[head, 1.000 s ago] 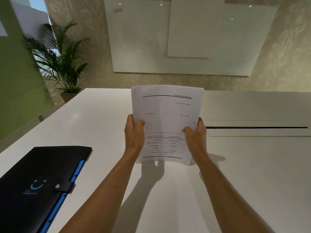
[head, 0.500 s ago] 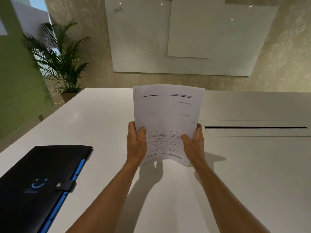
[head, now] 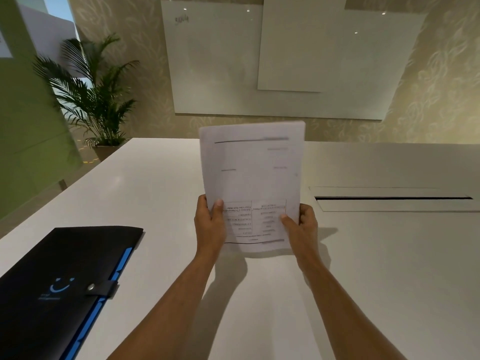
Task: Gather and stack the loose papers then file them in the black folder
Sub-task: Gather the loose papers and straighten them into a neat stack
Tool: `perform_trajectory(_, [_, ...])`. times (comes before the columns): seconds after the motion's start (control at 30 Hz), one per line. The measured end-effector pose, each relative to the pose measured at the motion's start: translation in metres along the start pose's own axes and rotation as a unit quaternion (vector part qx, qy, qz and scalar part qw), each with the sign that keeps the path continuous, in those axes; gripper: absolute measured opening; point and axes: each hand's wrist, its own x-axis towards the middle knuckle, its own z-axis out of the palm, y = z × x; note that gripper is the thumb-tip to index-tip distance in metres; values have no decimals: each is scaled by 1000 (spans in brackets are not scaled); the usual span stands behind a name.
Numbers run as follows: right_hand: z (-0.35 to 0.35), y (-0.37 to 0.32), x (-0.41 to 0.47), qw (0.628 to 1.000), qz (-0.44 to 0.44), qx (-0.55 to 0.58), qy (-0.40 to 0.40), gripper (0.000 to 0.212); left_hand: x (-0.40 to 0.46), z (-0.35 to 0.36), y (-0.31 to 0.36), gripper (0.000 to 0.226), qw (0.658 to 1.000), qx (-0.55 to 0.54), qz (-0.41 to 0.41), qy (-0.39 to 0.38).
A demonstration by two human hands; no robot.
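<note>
A stack of white printed papers [head: 253, 175] stands nearly upright above the middle of the white table [head: 145, 183], its print upside down to me. My left hand [head: 210, 224] grips its lower left edge and my right hand [head: 302, 227] grips its lower right edge. The stack's bottom edge hovers just over the tabletop, and the sheets look blurred. The black folder [head: 52, 287] lies shut at the near left of the table, with blue tabs along its right side and a snap strap across them.
A long cable slot with a lid [head: 392, 200] is cut into the table at the right. A potted palm [head: 96, 100] stands beyond the far left corner. Whiteboards [head: 272, 61] hang on the back wall.
The stack has shifted slightly left and a bit lower between my hands, and its top edges look more even. Both hands keep their grip.
</note>
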Motion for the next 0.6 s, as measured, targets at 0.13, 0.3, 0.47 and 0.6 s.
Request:
perform_trajectory(0.13, [-4, 9, -10, 983, 97, 139, 65, 45, 1, 9, 9, 5, 990, -108, -63, 57])
perform_trajectory(0.3, [12, 8, -24, 925, 130, 356, -32, 45, -8, 22, 10, 11, 979, -167, -112, 44])
perform_trajectory(0.47, [12, -7, -22, 943, 97, 318, -3, 40, -18, 23, 3, 26, 968, -189, -168, 4])
perform_trajectory(0.6, [-15, -15, -8, 983, 49, 177, -2, 33, -6, 2, -1, 32, 967, -169, -191, 16])
